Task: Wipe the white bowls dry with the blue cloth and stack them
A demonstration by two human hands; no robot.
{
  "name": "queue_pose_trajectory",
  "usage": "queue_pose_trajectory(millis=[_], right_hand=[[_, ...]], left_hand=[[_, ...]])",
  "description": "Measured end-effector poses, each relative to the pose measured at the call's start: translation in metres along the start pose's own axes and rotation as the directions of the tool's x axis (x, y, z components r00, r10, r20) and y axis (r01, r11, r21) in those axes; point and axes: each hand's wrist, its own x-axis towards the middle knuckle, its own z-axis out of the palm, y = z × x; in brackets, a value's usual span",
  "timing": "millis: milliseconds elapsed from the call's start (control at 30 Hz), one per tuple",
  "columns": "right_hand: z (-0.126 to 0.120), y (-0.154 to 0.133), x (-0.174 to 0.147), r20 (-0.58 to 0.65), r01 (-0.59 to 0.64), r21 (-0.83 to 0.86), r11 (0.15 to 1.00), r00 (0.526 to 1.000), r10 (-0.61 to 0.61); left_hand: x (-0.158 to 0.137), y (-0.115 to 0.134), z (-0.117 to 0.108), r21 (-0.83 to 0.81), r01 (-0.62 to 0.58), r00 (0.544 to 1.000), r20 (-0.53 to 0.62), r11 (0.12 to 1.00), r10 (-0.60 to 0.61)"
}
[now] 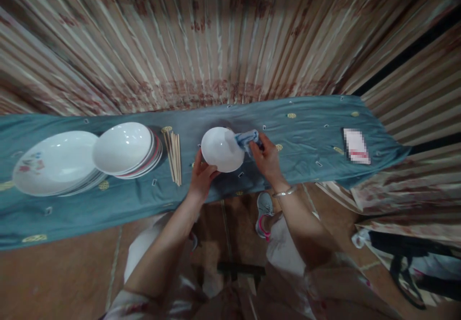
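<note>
A small white bowl is tilted over the middle of the table. My left hand grips its lower left rim, thumb over the edge and fingers behind. In my right hand is a bunched blue and white cloth, which meets the bowl's right rim. My right fingers are closed around the cloth, and a silver bangle circles that wrist. Left of the bowl lie several wooden chopsticks, side by side. The bowl's underside is hidden.
A stack of white bowls and a stack of large floral plates stand on the left. A blurred white and red packet lies at the right. The narrow table has a blue-green cloth. Pleated curtains hang behind it.
</note>
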Motion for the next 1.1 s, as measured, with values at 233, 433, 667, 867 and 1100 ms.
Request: queue_pose_trajectory(millis=[233, 433, 667, 867, 1100], right_hand=[[0.02, -0.003, -0.021, 0.181, 0.139, -0.102, 0.985, 0.976, -0.119], [0.03, -0.015, -0.039, 0.413, 0.208, 0.043, 0.977, 0.887, -0.207], [0.02, -0.02, -0.033, 0.593, 0.093, 0.105, 0.99, 0.793, -0.138], [0.018, -0.008, -0.022, 0.579, 0.236, -0.097, 0.967, 0.803, -0.138], [0.021, -0.003, -0.022, 0.495, 0.343, -0.293, 0.892, 0.853, -0.166]], left_hand=[[0.001, -0.004, 0.0, -0.013, 0.018, 1.0, -0.013, 1.0, -0.018], [0.003, -0.005, -0.003, 0.021, 0.012, 1.0, 0.02, 1.0, -0.012], [0.002, -0.002, -0.005, 0.017, 0.023, 0.999, 0.048, 1.0, -0.024], [0.004, -0.007, -0.008, 0.073, -0.004, 0.997, 0.076, 0.997, -0.001], [0.004, -0.011, -0.009, 0.14, -0.062, 0.992, 0.115, 0.988, 0.046]])
